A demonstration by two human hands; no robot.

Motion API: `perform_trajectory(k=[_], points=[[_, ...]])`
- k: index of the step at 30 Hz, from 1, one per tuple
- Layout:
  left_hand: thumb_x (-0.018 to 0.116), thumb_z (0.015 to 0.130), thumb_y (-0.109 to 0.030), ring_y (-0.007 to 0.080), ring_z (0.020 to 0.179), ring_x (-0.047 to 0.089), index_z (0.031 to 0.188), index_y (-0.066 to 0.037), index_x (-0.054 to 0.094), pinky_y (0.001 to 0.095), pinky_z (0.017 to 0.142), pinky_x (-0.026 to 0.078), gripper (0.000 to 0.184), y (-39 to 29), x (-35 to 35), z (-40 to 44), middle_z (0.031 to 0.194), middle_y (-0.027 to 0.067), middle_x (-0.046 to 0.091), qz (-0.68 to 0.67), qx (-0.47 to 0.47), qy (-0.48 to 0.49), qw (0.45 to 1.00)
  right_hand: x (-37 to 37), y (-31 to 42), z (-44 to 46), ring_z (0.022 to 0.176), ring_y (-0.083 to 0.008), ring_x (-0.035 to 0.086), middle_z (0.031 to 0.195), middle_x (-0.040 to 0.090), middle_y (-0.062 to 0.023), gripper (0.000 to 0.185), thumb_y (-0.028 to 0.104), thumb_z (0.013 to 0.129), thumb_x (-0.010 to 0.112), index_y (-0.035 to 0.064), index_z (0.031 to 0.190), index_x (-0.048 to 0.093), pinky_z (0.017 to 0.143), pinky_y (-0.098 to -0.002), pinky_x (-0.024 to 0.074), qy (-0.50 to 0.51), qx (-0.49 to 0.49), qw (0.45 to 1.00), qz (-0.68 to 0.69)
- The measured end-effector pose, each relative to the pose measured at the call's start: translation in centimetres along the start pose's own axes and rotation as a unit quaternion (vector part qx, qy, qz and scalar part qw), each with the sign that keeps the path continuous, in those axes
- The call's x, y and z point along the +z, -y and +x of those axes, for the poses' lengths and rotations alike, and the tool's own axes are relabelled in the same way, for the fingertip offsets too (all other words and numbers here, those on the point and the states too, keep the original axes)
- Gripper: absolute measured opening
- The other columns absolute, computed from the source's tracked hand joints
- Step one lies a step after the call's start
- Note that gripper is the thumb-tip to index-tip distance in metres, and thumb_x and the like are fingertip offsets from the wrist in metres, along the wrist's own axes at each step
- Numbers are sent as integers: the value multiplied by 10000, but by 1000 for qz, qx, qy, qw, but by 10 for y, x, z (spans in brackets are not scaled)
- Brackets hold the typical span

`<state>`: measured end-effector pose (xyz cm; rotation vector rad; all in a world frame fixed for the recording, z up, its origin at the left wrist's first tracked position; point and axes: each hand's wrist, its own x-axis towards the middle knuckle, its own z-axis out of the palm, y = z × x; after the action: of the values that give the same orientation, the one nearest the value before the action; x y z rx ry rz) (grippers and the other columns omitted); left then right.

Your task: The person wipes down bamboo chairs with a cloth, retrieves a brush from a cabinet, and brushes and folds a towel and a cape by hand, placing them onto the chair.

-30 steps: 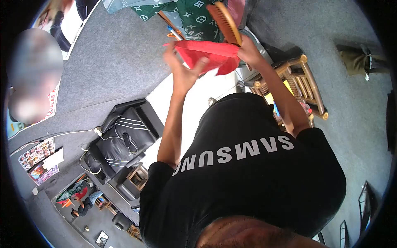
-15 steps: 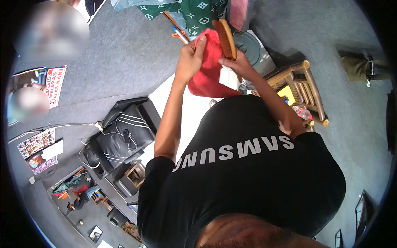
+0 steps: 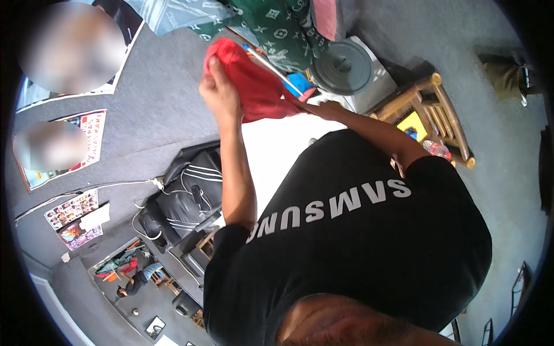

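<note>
My left hand (image 3: 222,95) is closed on the upper left edge of a red cloth piece (image 3: 257,83), thumb on top. The cloth hangs spread out to the right; its exact kind is unclear. At its lower right corner is my right hand (image 3: 327,111), seen from the side with fingers closed. A narrow brown strip of the wooden brush (image 3: 295,103) shows between that hand and the cloth; its bristles are hidden. Just beyond lie a blue and pink item (image 3: 301,83) and a silver rod with a blue end (image 3: 274,69).
A grey round lid (image 3: 341,67) stands behind my right hand. To the right is a bamboo chair (image 3: 444,118) with a bottle (image 3: 437,150). Green patterned fabric (image 3: 277,34) hangs at the far side. A black padded chair (image 3: 190,193) stands left; a person (image 3: 135,282) is farther off.
My left hand has moved left with the red cloth, stretching it out. My right hand has dropped lower, and the brush has turned from broad view to nearly hidden.
</note>
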<state>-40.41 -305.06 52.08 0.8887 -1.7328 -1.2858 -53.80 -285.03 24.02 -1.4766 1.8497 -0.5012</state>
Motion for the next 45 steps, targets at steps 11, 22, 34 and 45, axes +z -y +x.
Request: perform_trajectory(k=[11, 22, 34, 45], points=[[568, 1028, -387, 30, 579, 514, 809, -79, 681, 203, 517, 391, 395, -27, -49, 2, 721, -33, 642, 88, -22, 59, 994, -27, -30, -24, 894, -293, 678, 975, 691, -176, 558, 432, 855, 761, 1, 1175, 610, 807, -404, 523, -290, 71, 927, 229], [504, 1019, -475, 239, 1118, 645, 1325, -4, 555, 399, 985, 507, 564, -59, -64, 60, 1234, 150, 665, -436, -207, 189, 855, -105, 138, 15, 608, -111, 598, 737, 619, -32, 385, 286, 818, 826, 35, 991, 591, 515, -272, 484, -16, -65, 901, 429], [579, 967, -528, 276, 1241, 580, 1351, 24, 529, 442, 1060, 456, 675, 156, -13, -131, 1318, 156, 617, -290, -371, 147, 870, -117, 59, -58, 443, -54, 428, 577, 488, 50, 218, 216, 847, 775, 95, 830, 594, 416, -238, 311, -266, 113, 810, 510], [687, 919, -476, 226, 805, 666, 1038, 59, 652, 350, 732, 522, 549, 204, -1, -130, 882, 180, 700, 201, -253, 187, 928, -136, 87, -70, 527, -37, 487, 662, 550, 38, 230, 191, 841, 785, 48, 901, 616, 469, -231, 384, -319, 80, 840, 433]])
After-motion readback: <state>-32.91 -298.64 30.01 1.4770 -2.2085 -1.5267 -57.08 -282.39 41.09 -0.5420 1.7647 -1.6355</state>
